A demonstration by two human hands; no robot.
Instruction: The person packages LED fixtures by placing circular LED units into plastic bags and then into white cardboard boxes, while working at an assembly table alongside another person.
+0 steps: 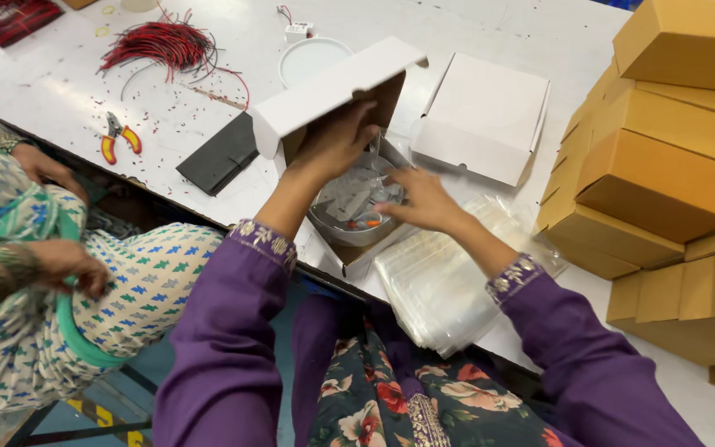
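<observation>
The left hand (333, 145) is closed on the raised lid (333, 83) of an open white box (349, 252), thumb under the flap and fingers hidden behind it, holding it tipped up and back. The right hand (422, 199) lies flat and mostly open over the box mouth, fingers spread and pressing on a round bagged lamp (356, 207) that sits inside; it grips nothing that shows. The lamp lies low in the box, its rim level with the walls, with a small orange part visible through the bag.

This looks like the packing step: the lamp is in and being seated. The next move probably calls for drawing the right hand clear and bringing the lid down so its flap tucks into the front wall without catching the bag.

Just right of the box lies a stack of clear bags (448, 285), behind it a second white box (483, 116), and further right piled brown cartons (664, 165). On the table (59, 91) to the left are a black pad (221, 156), pliers (117, 136) and red wires (159, 41). A seated co-worker (84, 273) is at the far left
</observation>
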